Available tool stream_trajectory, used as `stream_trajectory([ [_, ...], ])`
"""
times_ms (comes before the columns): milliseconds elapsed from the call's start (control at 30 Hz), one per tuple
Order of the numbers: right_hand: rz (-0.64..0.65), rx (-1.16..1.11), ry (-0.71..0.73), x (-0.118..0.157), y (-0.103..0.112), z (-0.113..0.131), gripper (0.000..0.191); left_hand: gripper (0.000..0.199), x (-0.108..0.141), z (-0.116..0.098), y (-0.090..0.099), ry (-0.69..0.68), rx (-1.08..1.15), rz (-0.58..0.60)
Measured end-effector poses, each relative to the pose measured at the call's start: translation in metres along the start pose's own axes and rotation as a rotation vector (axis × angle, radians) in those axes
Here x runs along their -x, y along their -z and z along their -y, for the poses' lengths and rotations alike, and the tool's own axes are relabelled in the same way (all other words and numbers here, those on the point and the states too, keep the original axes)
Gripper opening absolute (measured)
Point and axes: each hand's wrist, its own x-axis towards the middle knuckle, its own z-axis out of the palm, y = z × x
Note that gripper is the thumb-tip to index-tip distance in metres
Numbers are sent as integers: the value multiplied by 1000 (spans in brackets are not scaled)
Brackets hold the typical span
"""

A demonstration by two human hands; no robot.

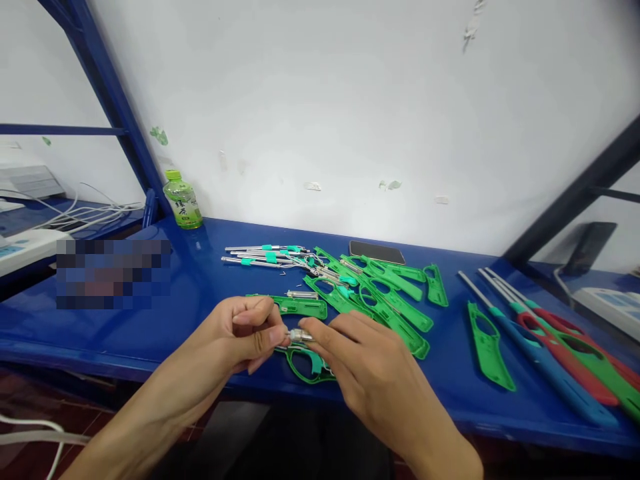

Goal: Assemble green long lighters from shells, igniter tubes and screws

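Near the table's front edge, a small clear and metal part is held between both hands. My left hand pinches its left end with thumb and fingertips. My right hand grips its right end, its fingers covering that side. Just below the part lies a green lighter casing with a teal trigger, partly hidden by the hands. Behind the left hand rests a green half shell, with a small clear cylinder beyond it.
Metal rods with teal pieces and wires lie at the back. Several green shells are piled right of centre, before a phone. Long lighters and a single shell lie right; a bottle stands back left.
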Motion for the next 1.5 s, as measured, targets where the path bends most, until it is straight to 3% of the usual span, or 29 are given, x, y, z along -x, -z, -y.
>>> stream_trajectory([
  [200,19,7,-39,3,6,0,28,76,0,-4,-4,66,72,-10],
  [333,9,-71,-91,6,18,-3,21,58,-3,-4,-6,76,49,55],
  [400,-22,-136,-164,7,24,-7,18,45,-6,-1,-8,14,-41,80],
  [467,-29,-186,-257,8,30,-11,16,35,-10,6,-12,-90,-214,26],
  [567,55,-214,-372,10,37,-19,18,21,-16,19,-16,-262,-572,-94],
  [700,193,-216,-405,15,44,-29,12,20,-22,37,-19,-420,-827,-33],
  [900,320,-195,-332,30,41,-50,19,19,-28,51,-22,-495,-871,96],
  [1500,347,-181,-357,24,33,-46,19,18,-31,54,-24,-561,-901,92],
])
